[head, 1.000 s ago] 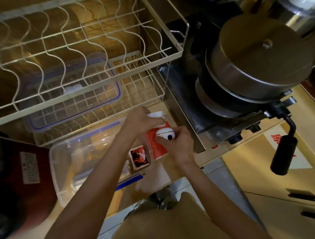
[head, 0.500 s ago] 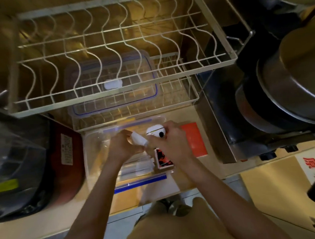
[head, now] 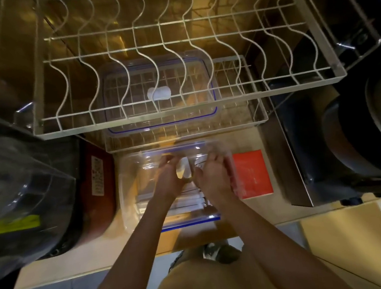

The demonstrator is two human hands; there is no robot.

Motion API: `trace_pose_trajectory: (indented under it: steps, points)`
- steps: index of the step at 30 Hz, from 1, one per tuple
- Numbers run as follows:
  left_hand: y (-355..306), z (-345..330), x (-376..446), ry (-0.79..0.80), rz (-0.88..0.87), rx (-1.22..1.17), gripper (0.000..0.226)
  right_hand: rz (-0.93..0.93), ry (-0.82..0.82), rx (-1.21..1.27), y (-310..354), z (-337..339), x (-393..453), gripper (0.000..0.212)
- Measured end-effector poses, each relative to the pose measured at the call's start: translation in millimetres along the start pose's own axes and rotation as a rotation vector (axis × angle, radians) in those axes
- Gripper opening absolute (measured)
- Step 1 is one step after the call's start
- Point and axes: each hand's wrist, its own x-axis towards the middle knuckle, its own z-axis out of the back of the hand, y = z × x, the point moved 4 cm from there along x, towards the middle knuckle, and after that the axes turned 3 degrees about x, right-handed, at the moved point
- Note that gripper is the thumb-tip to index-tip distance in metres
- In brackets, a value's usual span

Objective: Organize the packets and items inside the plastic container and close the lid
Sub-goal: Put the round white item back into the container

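A large white wire dish rack [head: 176, 52] fills the upper half of the view, standing on the wooden table [head: 83, 254], with a lower wire tier under it. On that lower tier lies the clear lid [head: 159, 93] with its blue seal and a white tab at the middle, seen through the wires and apart from the box it belongs to. To the right stands dark cookware [head: 369, 131]; to the left a clear curved cover [head: 21, 184] lies over a dark red appliance [head: 98, 183]. Just in front of the rack sits the open plastic container [head: 128, 190], clear with blue-edged clips, holding flat packets [head: 186, 203] near its front wall. A red packet [head: 252, 173] lies flat on the table, just beside the container's right wall. Both hands reach down into the container: the left hand [head: 169, 179] and the right hand [head: 213, 177] are curled side by side around a small pale item [head: 183, 168] between them, though motion blur hides exactly which fingers press it.
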Motion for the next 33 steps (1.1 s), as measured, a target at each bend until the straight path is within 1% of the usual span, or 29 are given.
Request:
trace_pose_trajectory:
  steps: [3, 6, 12, 15, 18, 21, 25, 30, 33]
  points:
    - [-1.3, -0.5, 0.2, -0.026, -0.026, -0.02, 0.063, 0.041, -0.034, -0.053, 0.6, 0.1, -3.5, 0.055]
    - [-0.8, -2.5, -1.6, -0.056, -0.012, -0.077, 0.062, 0.095, -0.066, -0.083, 0.4, 2.7, -10.2, 0.052]
    - [-0.8, -8.9, -4.1, -0.117, 0.018, -0.033, 0.05, 0.193, 0.009, -0.019, -4.9, -2.9, -29.0, 0.036]
    - [-2.8, -10.0, -4.3, -0.132, 0.019, -0.033, 0.042, 0.185, -0.009, 0.01, -7.3, -2.3, -28.6, 0.038]
    - [-6.9, -13.2, -4.8, -0.124, -0.009, -0.055, 0.037, 0.18, -0.032, -0.026, -9.8, -3.2, -24.6, 0.044]
    - [-9.0, -16.8, -6.5, -0.119, -0.025, -0.049, 0.034, 0.166, -0.024, -0.054, -12.9, -4.0, -23.2, 0.051]
    - [-9.3, -17.7, -8.5, -0.115, -0.039, -0.045, 0.034, 0.162, 0.005, -0.063, -13.3, -6.8, -23.7, 0.055]
    - [-12.3, -14.2, -10.7, -0.067, -0.005, -0.029, 0.037, 0.17, 0.049, 0.068, -14.7, -1.0, -23.6, 0.054]
    - [-15.5, -11.6, -13.6, -0.041, 0.011, 0.021, 0.032, 0.184, 0.058, 0.138, -13.5, 6.5, -25.6, 0.05]
